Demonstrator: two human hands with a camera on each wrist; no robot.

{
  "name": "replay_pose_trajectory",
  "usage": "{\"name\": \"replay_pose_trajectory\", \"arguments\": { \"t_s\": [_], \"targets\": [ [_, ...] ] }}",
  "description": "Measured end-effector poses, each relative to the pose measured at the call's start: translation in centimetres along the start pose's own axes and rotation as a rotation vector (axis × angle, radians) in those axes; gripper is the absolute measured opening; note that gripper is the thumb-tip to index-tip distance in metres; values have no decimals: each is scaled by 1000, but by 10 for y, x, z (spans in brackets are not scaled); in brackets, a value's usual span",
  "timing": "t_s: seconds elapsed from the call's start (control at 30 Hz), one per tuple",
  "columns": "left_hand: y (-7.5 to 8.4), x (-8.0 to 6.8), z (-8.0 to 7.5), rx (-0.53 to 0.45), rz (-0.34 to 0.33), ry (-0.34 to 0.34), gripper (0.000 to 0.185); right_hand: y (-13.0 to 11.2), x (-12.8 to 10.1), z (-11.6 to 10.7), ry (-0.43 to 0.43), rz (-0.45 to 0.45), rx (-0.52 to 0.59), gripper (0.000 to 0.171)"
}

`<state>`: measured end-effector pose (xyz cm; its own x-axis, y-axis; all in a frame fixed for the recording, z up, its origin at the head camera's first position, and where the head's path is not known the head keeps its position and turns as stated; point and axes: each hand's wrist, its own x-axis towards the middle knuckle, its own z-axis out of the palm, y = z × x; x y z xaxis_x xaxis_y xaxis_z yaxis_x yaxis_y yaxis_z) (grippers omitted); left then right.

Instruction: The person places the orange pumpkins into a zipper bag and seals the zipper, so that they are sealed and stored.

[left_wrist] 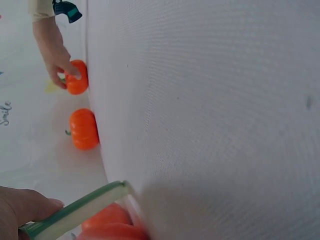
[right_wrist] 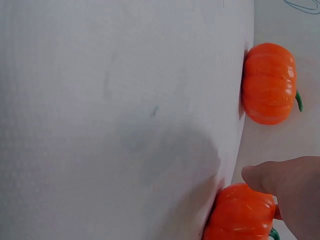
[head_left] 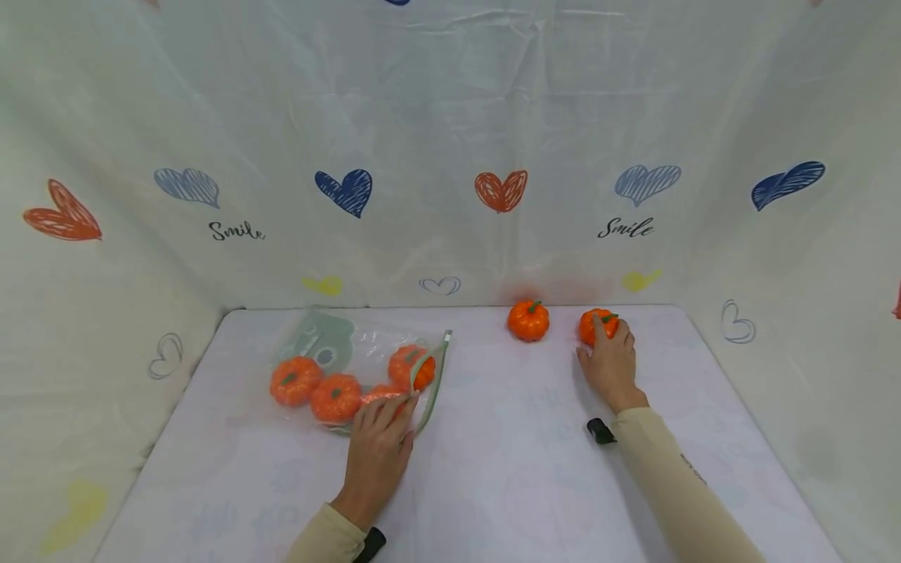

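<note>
A clear zip bag (head_left: pixel 369 336) with a green edge lies on the left of the table, several small orange toy pumpkins (head_left: pixel 296 381) inside. My left hand (head_left: pixel 378 450) pinches the bag's green-edged mouth, thumb against the strip (left_wrist: pixel 75 210) in the left wrist view. At the back right, my right hand (head_left: pixel 611 363) grips another toy pumpkin (head_left: pixel 587 327) from above, with thumb and fingers around its sides. That pumpkin (right_wrist: pixel 240 215) shows under the thumb in the right wrist view. A loose pumpkin (head_left: pixel 528 320) with a green stem sits just left of it.
The white table (head_left: pixel 521 461) ends at a hanging sheet (head_left: pixel 436 117) printed with hearts and "Smile", which also closes both sides. Both loose pumpkins are close to the table's back edge. A dark wrist strap (head_left: pixel 601 431) is at the right wrist.
</note>
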<state>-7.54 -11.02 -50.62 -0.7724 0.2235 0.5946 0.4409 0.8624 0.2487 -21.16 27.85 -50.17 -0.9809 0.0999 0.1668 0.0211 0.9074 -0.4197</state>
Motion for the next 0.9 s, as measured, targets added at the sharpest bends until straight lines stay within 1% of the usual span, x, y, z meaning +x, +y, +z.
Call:
{"name": "replay_pose_trajectory", "arguments": {
  "t_s": [0.2,0.4,0.47,0.6,0.73,0.9],
  "targets": [
    [-1,3,-2,0,4,9,70,-3,1,-1,-1,-3,33,59],
    [-2,4,-4,-1,0,-3,71,-4,-1,-2,-4,-13,21,53],
    [-2,4,-4,-3,4,5,71,-4,-2,-3,-10,-14,5,51],
    [-2,4,-1,-23,29,44,71,-5,-4,-6,-19,-13,-22,48],
    [-3,3,1,-34,48,70,71,-4,-4,-6,-15,-34,-28,51],
    [-2,2,2,-33,37,48,68,1,-4,-5,-11,-71,-28,63]
  ]
}}
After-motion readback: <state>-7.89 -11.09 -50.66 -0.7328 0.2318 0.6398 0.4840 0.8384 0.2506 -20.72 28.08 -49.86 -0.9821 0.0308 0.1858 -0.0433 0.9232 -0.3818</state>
